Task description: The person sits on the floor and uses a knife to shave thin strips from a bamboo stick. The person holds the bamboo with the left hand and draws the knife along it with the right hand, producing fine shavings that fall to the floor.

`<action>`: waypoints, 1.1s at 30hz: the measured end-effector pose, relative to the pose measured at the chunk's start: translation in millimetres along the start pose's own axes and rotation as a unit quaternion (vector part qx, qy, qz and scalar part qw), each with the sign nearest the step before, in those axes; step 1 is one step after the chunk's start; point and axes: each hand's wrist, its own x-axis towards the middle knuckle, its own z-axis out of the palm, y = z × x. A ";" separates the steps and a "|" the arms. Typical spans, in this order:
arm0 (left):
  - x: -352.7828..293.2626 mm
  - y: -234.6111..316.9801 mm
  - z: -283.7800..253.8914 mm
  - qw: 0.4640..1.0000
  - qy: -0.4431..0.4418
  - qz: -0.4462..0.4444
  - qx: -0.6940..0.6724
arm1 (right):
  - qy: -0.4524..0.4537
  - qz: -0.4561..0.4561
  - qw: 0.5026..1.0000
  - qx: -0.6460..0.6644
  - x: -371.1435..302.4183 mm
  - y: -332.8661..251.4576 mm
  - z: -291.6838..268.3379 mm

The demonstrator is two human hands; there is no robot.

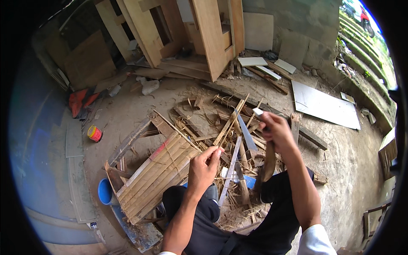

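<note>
My left hand [204, 171] is closed, with thumb and fingertips pinched on the near end of a thin wooden strip [233, 121] that slants away to the upper right. Higher and to the right, my right hand [277, 131] is curled and slightly blurred. A small white tip [257, 111] juts from its finger side; whether it is a wrapped fingertip or a held thing I cannot tell. Just below that hand stands a curved brown piece [268, 163], partly smeared. A handsaw [246, 131] lies between my hands on a heap of split wood [199, 127].
A slatted wooden panel [157, 174] lies left of my knees, near a blue bucket [104, 191] and a red-yellow tub [94, 133]. A long dark beam [312, 138] crosses behind the heap. At right lies a white board [325, 104]; plywood cabinet frames [212, 38] stand at the back.
</note>
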 end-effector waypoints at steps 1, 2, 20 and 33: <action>0.8 0.9 1.8 1.000 -0.005 -0.001 -0.013 | -0.042 -0.014 0.999 -0.030 -7.5 5.7 13.1; 1.7 1.8 3.7 1.000 -0.011 -0.001 -0.024 | -0.065 0.018 0.998 -0.009 -12.0 8.4 25.0; 3.5 4.7 14.3 0.999 0.026 0.009 -0.029 | -0.131 0.120 0.981 0.074 -28.4 -1.2 62.7; 4.7 12.2 17.2 0.996 0.025 0.079 0.044 | -0.076 0.108 0.991 0.022 -6.6 -12.5 41.0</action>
